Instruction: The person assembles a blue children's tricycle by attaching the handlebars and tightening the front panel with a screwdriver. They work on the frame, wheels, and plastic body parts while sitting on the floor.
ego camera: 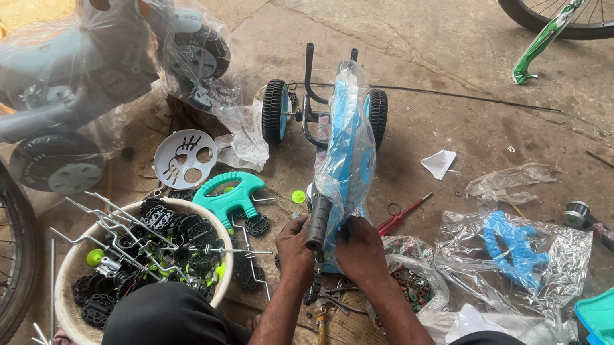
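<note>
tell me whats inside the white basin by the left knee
The white basin holds black toothed plastic parts, bent silver metal rods and a lime-green knob. The left knee covers its near side, and the pile hides the bottom.

Glossy plastic wrap (347,150), rough concrete floor (455,49)

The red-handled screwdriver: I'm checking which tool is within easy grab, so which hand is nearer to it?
Right. The right hand lies just left of the red-handled screwdriver; the left hand is farther, beyond the grey tube.

One head-worn camera looks steeply down, close over the concrete floor (463,50).
</note>
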